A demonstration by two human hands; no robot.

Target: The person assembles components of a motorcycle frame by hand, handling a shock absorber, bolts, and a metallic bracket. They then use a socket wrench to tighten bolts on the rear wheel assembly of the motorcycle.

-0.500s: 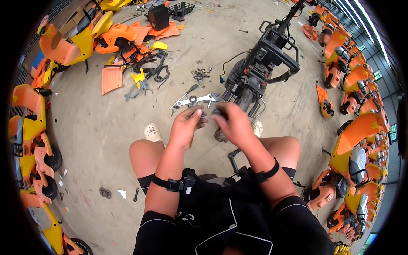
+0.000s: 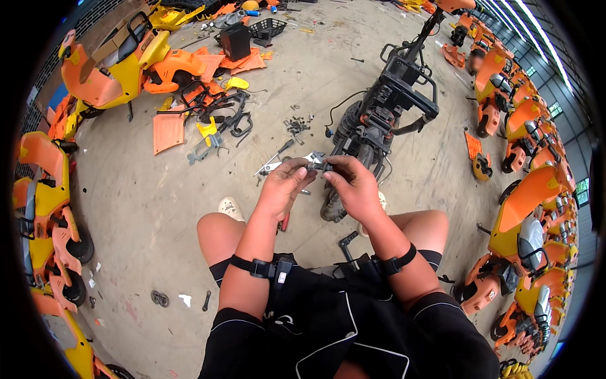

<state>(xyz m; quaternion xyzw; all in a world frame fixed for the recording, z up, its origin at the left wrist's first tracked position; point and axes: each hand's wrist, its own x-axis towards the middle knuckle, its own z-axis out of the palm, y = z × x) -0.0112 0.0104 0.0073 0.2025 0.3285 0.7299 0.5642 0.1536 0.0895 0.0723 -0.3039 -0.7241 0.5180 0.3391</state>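
I sit on the concrete floor with my knees apart. My left hand [image 2: 284, 186] and my right hand [image 2: 350, 183] meet in front of me, and their fingertips pinch a small dark metal part [image 2: 317, 166] between them. Just beyond the hands stands a stripped black scooter frame [image 2: 385, 114] with its wheel close to my right foot. Silver wrenches [image 2: 278, 163] lie on the floor by my left hand, and a red-handled tool [image 2: 285, 221] shows under my left wrist.
A pile of screws [image 2: 297, 125] lies ahead. Orange and yellow plastic panels and black brackets [image 2: 208, 114] are scattered at the upper left. Orange and yellow scooter bodies [image 2: 530, 208] line the right and left sides. A black crate [image 2: 237, 39] stands farther back.
Both hands stay together on the small part, with the fingers shifted slightly. My view has tilted a little.
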